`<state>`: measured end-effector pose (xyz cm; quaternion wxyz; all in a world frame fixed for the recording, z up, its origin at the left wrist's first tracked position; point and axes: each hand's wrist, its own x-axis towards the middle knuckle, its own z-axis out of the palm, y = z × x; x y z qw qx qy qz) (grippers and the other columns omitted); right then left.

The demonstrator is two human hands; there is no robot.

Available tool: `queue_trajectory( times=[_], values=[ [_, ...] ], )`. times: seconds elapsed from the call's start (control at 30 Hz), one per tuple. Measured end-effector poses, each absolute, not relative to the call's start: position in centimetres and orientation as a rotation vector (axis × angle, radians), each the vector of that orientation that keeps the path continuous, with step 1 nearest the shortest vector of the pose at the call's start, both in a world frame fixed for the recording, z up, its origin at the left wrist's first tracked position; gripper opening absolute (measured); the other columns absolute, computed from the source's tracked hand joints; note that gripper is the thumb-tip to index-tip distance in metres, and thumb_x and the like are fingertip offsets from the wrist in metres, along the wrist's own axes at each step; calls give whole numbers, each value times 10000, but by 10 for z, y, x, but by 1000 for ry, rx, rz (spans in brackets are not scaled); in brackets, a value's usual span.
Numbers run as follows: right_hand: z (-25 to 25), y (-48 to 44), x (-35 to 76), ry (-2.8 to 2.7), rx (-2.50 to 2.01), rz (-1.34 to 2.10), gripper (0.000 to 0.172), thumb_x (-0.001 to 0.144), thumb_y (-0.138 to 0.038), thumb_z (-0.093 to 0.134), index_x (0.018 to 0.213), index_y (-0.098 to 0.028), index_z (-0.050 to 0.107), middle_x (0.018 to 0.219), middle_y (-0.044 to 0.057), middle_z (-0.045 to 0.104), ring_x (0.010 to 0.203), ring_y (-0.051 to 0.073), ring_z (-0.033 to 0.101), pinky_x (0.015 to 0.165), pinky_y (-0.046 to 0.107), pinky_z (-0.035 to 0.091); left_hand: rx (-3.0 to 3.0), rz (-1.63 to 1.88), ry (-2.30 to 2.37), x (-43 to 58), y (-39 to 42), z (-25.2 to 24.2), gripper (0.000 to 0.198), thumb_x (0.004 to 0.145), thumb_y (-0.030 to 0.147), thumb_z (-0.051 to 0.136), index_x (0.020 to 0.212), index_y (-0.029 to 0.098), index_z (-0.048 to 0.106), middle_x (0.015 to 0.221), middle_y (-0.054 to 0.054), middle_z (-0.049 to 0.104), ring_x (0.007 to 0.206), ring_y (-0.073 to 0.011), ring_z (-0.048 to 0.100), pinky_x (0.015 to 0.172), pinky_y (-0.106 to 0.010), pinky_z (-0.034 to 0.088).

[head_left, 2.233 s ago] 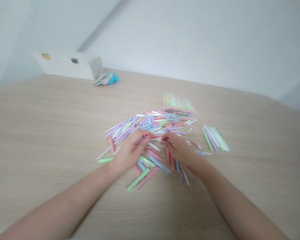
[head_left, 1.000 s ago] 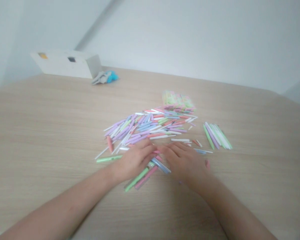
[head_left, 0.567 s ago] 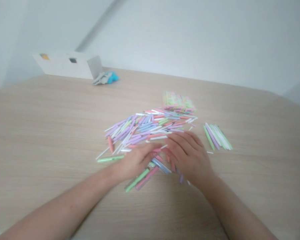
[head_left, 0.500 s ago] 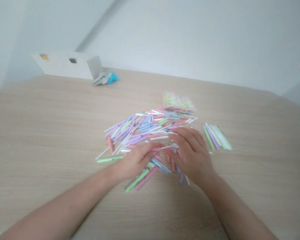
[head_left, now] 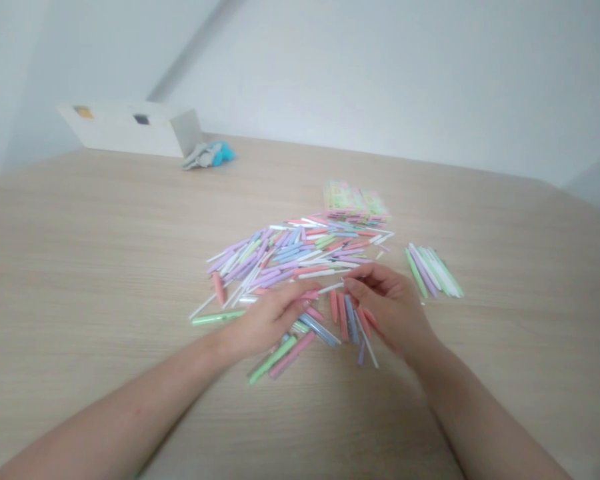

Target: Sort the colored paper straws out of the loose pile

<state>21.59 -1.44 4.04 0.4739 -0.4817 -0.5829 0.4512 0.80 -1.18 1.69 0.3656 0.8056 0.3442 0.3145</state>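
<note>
A white stick point(head_left: 332, 288) spans the gap between my two hands. My left hand point(head_left: 275, 315) pinches its left end, where a pink piece shows at the fingertips. At the other end, my right hand point(head_left: 387, 297) has thumb and forefinger closed on the stick. Behind and beneath the hands spreads a loose pile of pastel sticks and tubes point(head_left: 290, 253) in purple, white, blue, green and red. Nearer me lie a green tube point(head_left: 274, 360), a pink tube point(head_left: 293, 357) and a blue tube point(head_left: 320, 328). Red and blue pieces point(head_left: 343, 317) lie between the hands.
A row of green, white and purple tubes point(head_left: 434, 271) lies to the right on the wooden table point(head_left: 130, 267). Behind the pile sits a stack of green and pink packets point(head_left: 357, 202). At the back left are a white box point(head_left: 130, 133) and a grey and blue cloth-like item point(head_left: 210, 155).
The fingers of my right hand have drawn in from a spread pose to a pinch on the white stick. My left hand has barely moved.
</note>
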Motion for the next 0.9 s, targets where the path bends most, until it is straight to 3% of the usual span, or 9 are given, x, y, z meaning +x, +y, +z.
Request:
queue_trajectory(
  times=[0.33, 0.53, 0.7, 0.8, 0.9],
  values=[
    [31, -13, 210, -1427, -1180, 1208, 164, 748, -338, 676, 776, -185, 629, 565, -27, 611, 443, 94, 541, 422, 204, 435, 2134, 772, 873, 8, -13, 17, 300, 958, 253, 344, 1197, 215, 522, 1010, -35, 634, 925, -163, 583, 841, -291, 463],
    [25, -9, 213, -1396, -1060, 1293, 200, 786, -333, 631, 942, -210, 620, 740, -4, 666, 570, 116, 603, 510, 230, 486, 2012, 779, 1024, 5, -13, 16, 248, 950, 314, 356, 1083, 196, 529, 889, -31, 631, 785, -154, 603, 612, -235, 504],
    [16, 1, 221, -1757, -1244, 715, 142, 821, -207, 553, 901, -189, 668, 865, 38, 681, 807, 166, 629, 755, 323, 500, 1875, 750, 1008, 5, -14, 17, 273, 953, 342, 319, 1122, 211, 488, 909, -36, 661, 614, -130, 599, 358, -178, 402],
    [8, 6, 222, -2076, -1225, 471, 213, 797, -95, 532, 911, -181, 690, 953, 62, 675, 946, 188, 604, 875, 359, 458, 1895, 773, 1006, 5, -13, 18, 258, 946, 333, 340, 1105, 210, 503, 905, -34, 666, 667, -141, 613, 407, -189, 445],
    [0, 9, 220, -2231, -1193, 397, 215, 781, -81, 551, 900, -179, 700, 1006, 77, 668, 1009, 205, 585, 904, 376, 448, 1949, 817, 1033, 5, -11, 18, 253, 936, 321, 370, 1102, 210, 524, 927, -36, 654, 746, -153, 615, 496, -210, 492]
  ],
)
